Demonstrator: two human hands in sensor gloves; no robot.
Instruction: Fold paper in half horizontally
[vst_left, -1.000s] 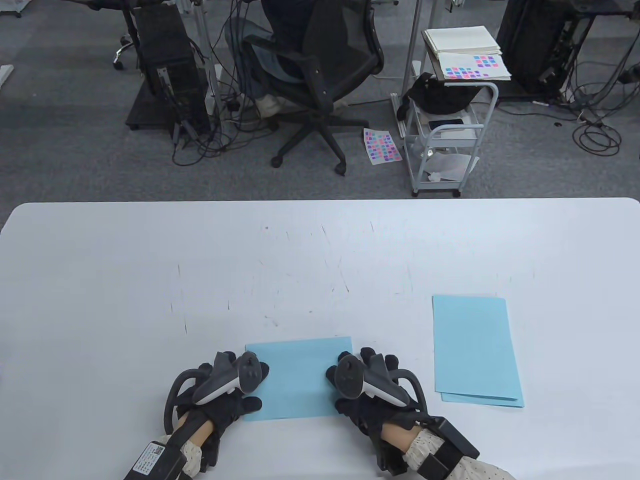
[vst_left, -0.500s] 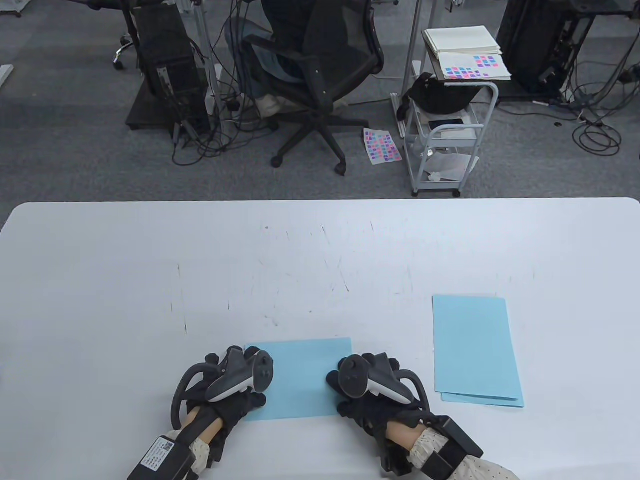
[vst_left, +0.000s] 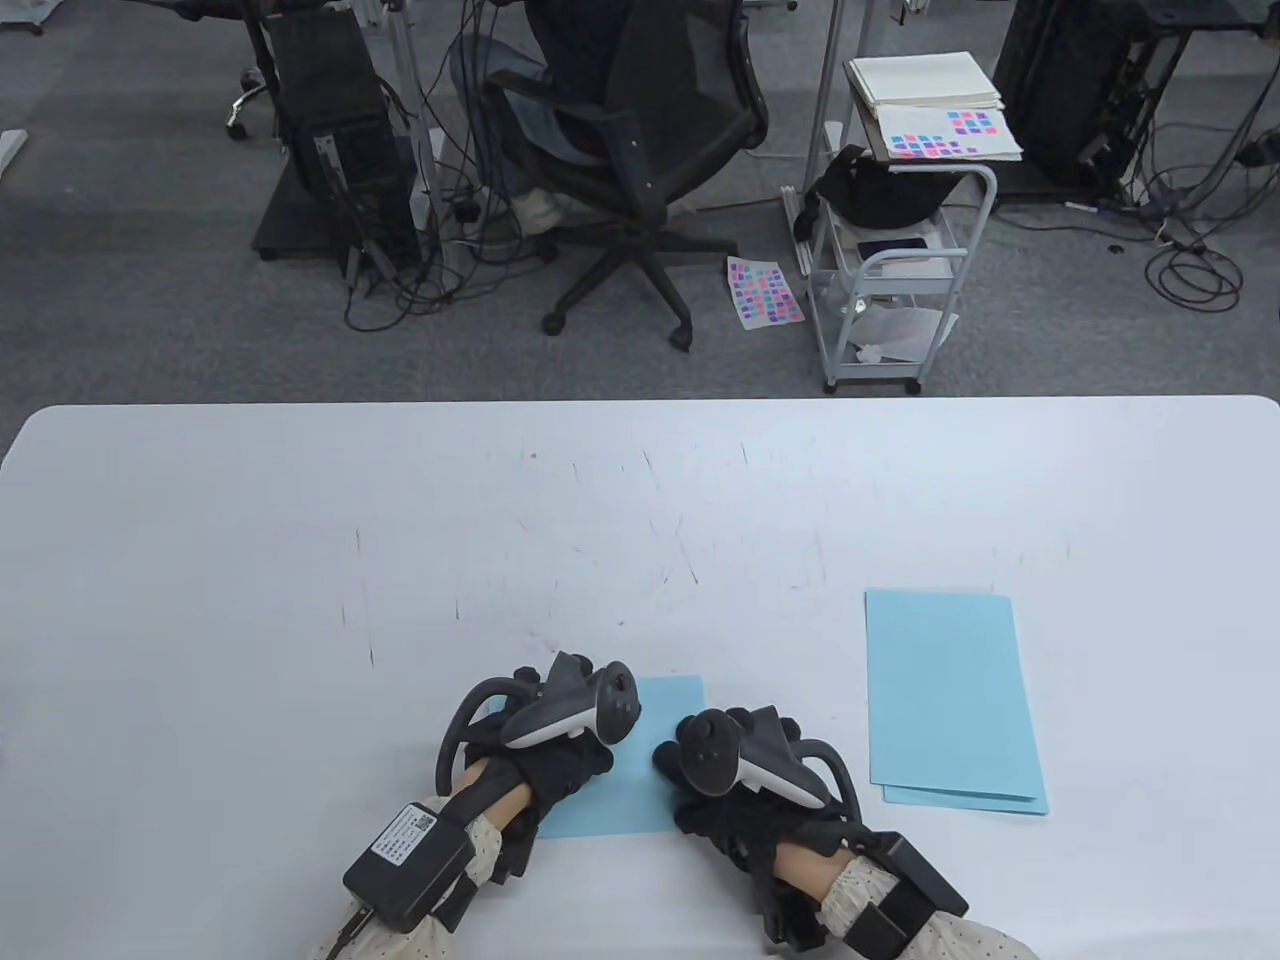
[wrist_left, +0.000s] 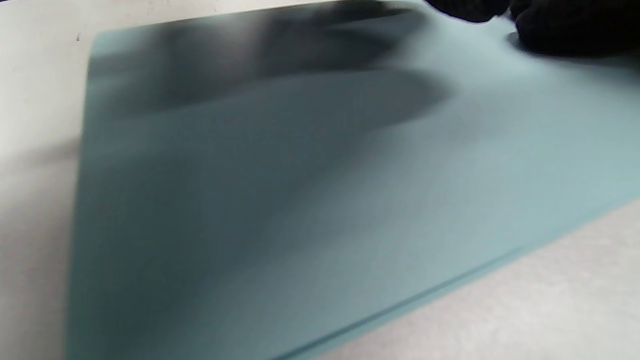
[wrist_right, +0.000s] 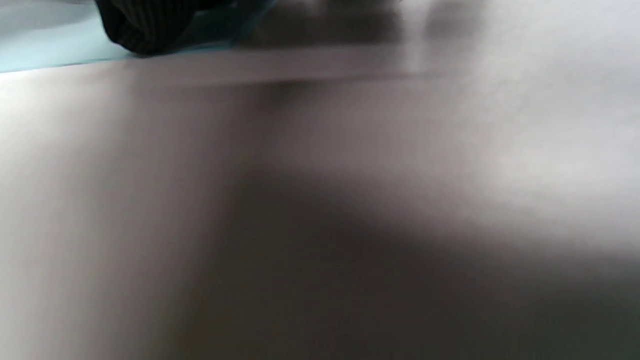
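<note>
So the light blue folded sheet of paper (vst_left: 640, 770) lies flat on the white table (vst_left: 300, 520), right at the near edge, with its layered edges lined up in the left wrist view (wrist_left: 350, 200). Using that sheet as the anchor: the left hand (vst_left: 545, 750) in its black sensor glove lies over the sheet's left half, palm down, resting on the paper. The dark fingertips (wrist_left: 550, 25) touch the blue surface in the wrist view, though whether they press or just lie there, I can't tell.

The right hand (vst_left: 725, 790) sits at the sheet's right edge, fingers touching that side; the right wrist view is mostly blur, with one gloved fingertip (wrist_right: 145, 30) at the paper's edge (wrist_right: 40, 50). It isn't gripping anything that I can see.

Well to the right of the sheet lies a stack of light blue folded papers (vst_left: 950, 700), lengthwise, lower layers peeking out at the near end.
</note>
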